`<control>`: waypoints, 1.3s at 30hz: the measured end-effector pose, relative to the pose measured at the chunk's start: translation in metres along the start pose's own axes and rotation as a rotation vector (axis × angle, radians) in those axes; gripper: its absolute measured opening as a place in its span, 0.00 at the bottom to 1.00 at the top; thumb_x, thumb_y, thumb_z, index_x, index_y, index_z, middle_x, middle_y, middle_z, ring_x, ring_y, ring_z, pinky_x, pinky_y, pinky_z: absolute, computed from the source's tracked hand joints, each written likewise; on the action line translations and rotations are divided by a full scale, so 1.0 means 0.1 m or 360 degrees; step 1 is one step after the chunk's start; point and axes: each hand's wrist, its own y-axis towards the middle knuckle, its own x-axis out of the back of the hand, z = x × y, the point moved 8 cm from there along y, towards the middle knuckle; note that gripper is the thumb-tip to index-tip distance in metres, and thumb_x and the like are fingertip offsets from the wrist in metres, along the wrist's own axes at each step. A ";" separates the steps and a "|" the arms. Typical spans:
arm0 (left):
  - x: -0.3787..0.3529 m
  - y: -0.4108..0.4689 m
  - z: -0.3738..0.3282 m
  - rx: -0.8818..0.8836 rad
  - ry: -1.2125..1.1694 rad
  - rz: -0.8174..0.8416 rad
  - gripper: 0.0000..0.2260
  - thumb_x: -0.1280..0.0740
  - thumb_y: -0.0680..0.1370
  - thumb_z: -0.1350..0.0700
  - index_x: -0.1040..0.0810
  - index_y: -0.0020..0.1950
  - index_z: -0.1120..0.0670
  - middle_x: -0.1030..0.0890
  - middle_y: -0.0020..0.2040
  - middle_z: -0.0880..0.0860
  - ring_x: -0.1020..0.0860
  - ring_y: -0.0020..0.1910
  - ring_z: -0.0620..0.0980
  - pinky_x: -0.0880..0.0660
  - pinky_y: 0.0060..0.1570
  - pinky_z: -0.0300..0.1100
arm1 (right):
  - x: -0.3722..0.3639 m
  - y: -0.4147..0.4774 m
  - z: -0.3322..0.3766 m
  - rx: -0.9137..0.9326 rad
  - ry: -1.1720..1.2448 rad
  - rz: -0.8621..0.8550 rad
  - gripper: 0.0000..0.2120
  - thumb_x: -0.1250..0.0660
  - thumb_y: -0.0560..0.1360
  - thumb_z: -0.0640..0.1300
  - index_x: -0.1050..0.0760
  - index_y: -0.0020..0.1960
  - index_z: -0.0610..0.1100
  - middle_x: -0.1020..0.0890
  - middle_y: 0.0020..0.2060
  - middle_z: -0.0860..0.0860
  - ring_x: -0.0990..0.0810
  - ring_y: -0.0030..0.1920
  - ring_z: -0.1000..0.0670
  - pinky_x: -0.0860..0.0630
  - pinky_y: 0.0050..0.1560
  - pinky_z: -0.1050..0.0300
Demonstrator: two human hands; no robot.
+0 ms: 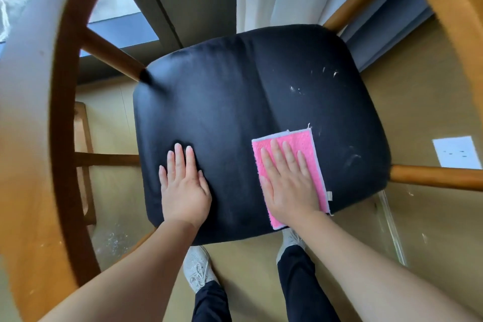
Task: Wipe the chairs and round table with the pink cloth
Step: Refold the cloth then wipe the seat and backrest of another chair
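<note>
The pink cloth lies on the near right of the chair's black seat, pressed under the right hand, its grip open with fingers straight. The left hand rests flat beside it on bare seat, holding nothing. Pale specks, perhaps dust, mark the seat's far right corner.

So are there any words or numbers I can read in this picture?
No text here can be read.
White paper: a few dark marks, too small and blurred to read.
Tag on the edge of the pink cloth: too small to tell whether it has any print.
Black seat: only pale smudges, no words.
</note>
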 end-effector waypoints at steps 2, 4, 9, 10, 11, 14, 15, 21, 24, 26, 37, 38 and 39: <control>0.02 -0.01 -0.03 0.0033 0.0010 -0.0014 0.25 0.49 0.81 0.54 0.49 0.78 0.55 0.53 0.79 0.54 0.55 0.77 0.53 0.59 0.74 0.50 | -0.06 -0.22 -0.05 0.0001 -0.0004 0.0003 0.28 0.51 0.80 0.53 0.40 0.76 0.43 0.38 0.76 0.45 0.41 0.76 0.42 0.48 0.74 0.41; 0.06 0.00 -0.05 0.0045 0.0033 -0.0057 0.25 0.49 0.80 0.55 0.47 0.77 0.56 0.51 0.78 0.55 0.54 0.77 0.54 0.58 0.74 0.51 | -0.10 -0.35 -0.09 -0.0007 0.0000 0.0004 0.27 0.50 0.80 0.53 0.40 0.76 0.43 0.37 0.75 0.45 0.42 0.75 0.42 0.48 0.74 0.42; 0.07 0.04 -0.34 -0.0240 0.0086 -0.0130 0.27 0.51 0.77 0.51 0.42 0.76 0.56 0.45 0.78 0.56 0.50 0.76 0.54 0.59 0.74 0.49 | -0.10 -0.36 -0.11 -0.0025 0.0060 -0.0042 0.27 0.51 0.80 0.52 0.38 0.76 0.43 0.36 0.75 0.45 0.40 0.75 0.41 0.47 0.73 0.41; 0.03 0.06 -0.39 -0.0263 0.0088 -0.0109 0.27 0.52 0.78 0.50 0.44 0.77 0.56 0.46 0.78 0.55 0.51 0.77 0.53 0.59 0.74 0.49 | -0.10 -0.36 -0.11 -0.0023 0.0063 -0.0052 0.27 0.51 0.80 0.53 0.38 0.76 0.43 0.36 0.75 0.45 0.40 0.75 0.41 0.47 0.73 0.40; -0.01 0.08 -0.41 -0.0260 0.0102 -0.0093 0.27 0.53 0.79 0.50 0.45 0.77 0.55 0.48 0.78 0.55 0.53 0.77 0.52 0.59 0.74 0.49 | -0.10 -0.35 -0.11 -0.0021 0.0062 -0.0060 0.27 0.51 0.80 0.53 0.38 0.76 0.43 0.36 0.75 0.45 0.40 0.75 0.41 0.47 0.73 0.41; -0.07 0.09 -0.40 -0.0238 0.0162 -0.0123 0.27 0.54 0.79 0.49 0.48 0.78 0.55 0.49 0.78 0.54 0.54 0.77 0.52 0.60 0.74 0.49 | -0.08 -0.28 -0.13 -0.0029 0.0040 -0.0062 0.27 0.52 0.80 0.54 0.39 0.76 0.44 0.37 0.75 0.46 0.40 0.76 0.42 0.48 0.73 0.41; -0.08 0.09 -0.39 -0.0239 0.0166 -0.0128 0.26 0.54 0.79 0.49 0.47 0.78 0.55 0.49 0.78 0.55 0.53 0.77 0.52 0.60 0.74 0.49 | -0.07 -0.23 -0.15 -0.0034 0.0026 -0.0067 0.27 0.52 0.80 0.54 0.39 0.76 0.44 0.37 0.76 0.46 0.41 0.76 0.42 0.49 0.74 0.41; -0.10 0.10 -0.38 -0.0238 0.0178 -0.0113 0.26 0.53 0.79 0.49 0.44 0.77 0.55 0.46 0.78 0.55 0.50 0.77 0.53 0.58 0.74 0.50 | 0.06 0.25 -0.21 -0.0034 -0.0023 -0.0035 0.28 0.54 0.80 0.54 0.45 0.78 0.45 0.43 0.78 0.47 0.48 0.77 0.43 0.57 0.75 0.44; -0.11 0.11 -0.37 -0.0240 0.0187 -0.0119 0.26 0.52 0.79 0.49 0.42 0.76 0.56 0.43 0.77 0.57 0.48 0.76 0.55 0.57 0.74 0.50 | 0.18 0.63 -0.22 -0.0027 -0.0038 0.0027 0.29 0.59 0.80 0.55 0.54 0.79 0.47 0.52 0.79 0.49 0.55 0.78 0.44 0.63 0.76 0.45; -0.11 0.11 -0.36 -0.0241 0.0175 -0.0120 0.26 0.51 0.79 0.50 0.41 0.76 0.57 0.42 0.76 0.57 0.47 0.76 0.56 0.56 0.74 0.51 | 0.29 0.90 -0.22 -0.0012 -0.0040 0.0047 0.29 0.60 0.80 0.54 0.58 0.79 0.48 0.57 0.79 0.50 0.59 0.78 0.45 0.64 0.76 0.45; -0.12 0.12 -0.34 -0.0258 0.0149 -0.0099 0.26 0.50 0.78 0.50 0.40 0.75 0.56 0.42 0.76 0.56 0.46 0.75 0.56 0.52 0.73 0.54 | 0.90 2.40 -0.15 0.0082 -0.0092 -0.0121 0.27 0.57 0.81 0.52 0.52 0.79 0.49 0.49 0.79 0.49 0.52 0.78 0.43 0.56 0.77 0.42; -0.12 0.12 -0.34 -0.0261 0.0143 -0.0102 0.26 0.50 0.78 0.50 0.40 0.75 0.56 0.42 0.76 0.56 0.46 0.75 0.56 0.52 0.73 0.54 | 0.94 2.49 -0.15 0.0084 -0.0080 -0.0139 0.27 0.56 0.81 0.52 0.49 0.79 0.48 0.45 0.78 0.48 0.48 0.77 0.43 0.54 0.76 0.42; -0.11 0.12 -0.34 -0.0264 0.0134 -0.0106 0.26 0.49 0.77 0.50 0.40 0.75 0.56 0.41 0.76 0.57 0.45 0.75 0.56 0.52 0.73 0.54 | 0.98 2.56 -0.15 0.0085 -0.0066 -0.0161 0.26 0.55 0.81 0.52 0.45 0.78 0.48 0.41 0.77 0.48 0.45 0.76 0.42 0.52 0.76 0.42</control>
